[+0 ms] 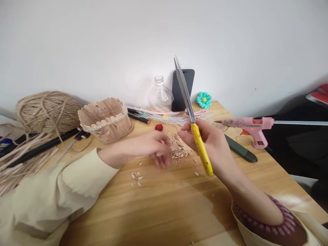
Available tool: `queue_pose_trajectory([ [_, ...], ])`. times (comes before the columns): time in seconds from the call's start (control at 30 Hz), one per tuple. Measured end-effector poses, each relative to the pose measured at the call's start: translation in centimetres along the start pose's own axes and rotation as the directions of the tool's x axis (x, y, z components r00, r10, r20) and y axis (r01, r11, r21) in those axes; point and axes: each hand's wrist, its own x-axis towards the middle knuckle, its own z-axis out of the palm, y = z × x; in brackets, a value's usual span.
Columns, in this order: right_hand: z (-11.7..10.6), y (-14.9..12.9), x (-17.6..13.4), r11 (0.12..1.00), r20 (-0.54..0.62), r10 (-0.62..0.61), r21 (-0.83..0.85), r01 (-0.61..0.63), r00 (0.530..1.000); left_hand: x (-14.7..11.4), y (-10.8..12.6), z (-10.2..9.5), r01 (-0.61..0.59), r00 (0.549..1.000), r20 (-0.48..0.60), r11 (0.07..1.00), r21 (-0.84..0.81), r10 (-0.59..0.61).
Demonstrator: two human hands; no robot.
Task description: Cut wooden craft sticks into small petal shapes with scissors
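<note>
A pair of scissors with yellow handles is gripped in my right hand, the blades pointing up and looking closed. My left hand is smeared by motion, its fingers bent downward beside a heap of small wood chips. Whether anything is between those fingers cannot be made out. A few more loose chips lie nearer to me, below the left wrist. Just beyond the left hand sits a small dark red ball-like piece. A round basket of wooden slats with a braided trim stands left of it.
A ball of twine and thin wooden strips occupy the left side. Against the wall are a clear bottle piece, a phone and a teal flower. A pink glue gun lies at the table's right edge, near a dark green-handled tool.
</note>
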Motion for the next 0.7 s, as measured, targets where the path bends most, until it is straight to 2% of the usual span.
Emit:
queue_pose_trajectory([
  [0.03,0.0,0.0,0.0,1.000,0.000,0.000,0.007,0.000,1.000,0.0,0.0,0.5,0.035,0.996,0.080,0.999,-0.013,-0.034],
  [0.1,0.0,-0.1,0.0,1.000,-0.007,-0.013,0.018,0.013,1.000,0.0,-0.1,1.2,0.049,0.988,0.148,0.999,-0.007,-0.048],
  [0.13,-0.1,-0.2,0.0,0.999,-0.012,-0.025,0.022,0.025,1.000,0.0,0.0,1.5,0.022,0.992,0.124,1.000,-0.002,-0.022],
  [0.2,-0.2,-0.4,0.0,0.999,-0.028,-0.042,0.028,0.043,0.999,-0.2,0.3,1.9,-0.047,0.999,0.004,0.998,-0.028,0.047],
  [0.27,-0.3,-0.7,-0.1,0.998,-0.046,-0.052,0.043,0.054,0.998,-0.6,0.7,2.5,-0.056,0.995,-0.082,0.994,-0.094,0.049],
  [0.3,-0.4,-0.8,-0.1,0.997,-0.050,-0.054,0.054,0.056,0.997,-0.8,0.9,2.9,-0.018,0.998,-0.066,0.991,-0.136,0.009],
  [0.4,-0.5,-0.9,-0.2,0.996,-0.068,-0.049,0.076,0.054,0.996,-1.0,0.9,4.5,0.172,0.979,0.142,0.969,-0.178,-0.147],
  [0.43,-0.6,-0.9,-0.2,0.996,-0.082,-0.049,0.077,0.055,0.995,-1.0,0.8,5.1,0.215,0.965,0.184,0.964,-0.155,-0.186],
  [0.47,-0.6,-0.9,-0.2,0.996,-0.097,-0.051,0.073,0.059,0.994,-0.9,0.7,5.5,0.237,0.961,0.177,0.963,-0.126,-0.213],
  [0.5,-0.7,-0.9,-0.2,0.995,-0.109,-0.060,0.068,0.068,0.992,-0.8,0.7,5.8,0.219,0.971,0.121,0.969,-0.109,-0.206],
  [0.57,-0.8,-0.8,-0.1,0.993,-0.116,-0.087,0.066,0.095,0.989,-0.6,0.7,6.0,0.090,0.989,-0.104,0.987,-0.133,-0.104],
  [0.63,-0.9,-0.9,-0.1,0.990,-0.109,-0.108,0.075,0.117,0.988,-0.5,1.0,6.1,-0.031,0.967,-0.253,0.974,-0.223,-0.027],
  [0.67,-1.0,-0.9,-0.1,0.989,-0.104,-0.113,0.082,0.122,0.988,-0.4,1.2,6.3,-0.044,0.968,-0.250,0.959,-0.282,-0.030],
  [0.7,-1.1,-0.9,-0.1,0.988,-0.102,-0.117,0.087,0.126,0.988,-0.4,1.4,6.5,-0.022,0.980,-0.194,0.942,-0.336,-0.046],
])
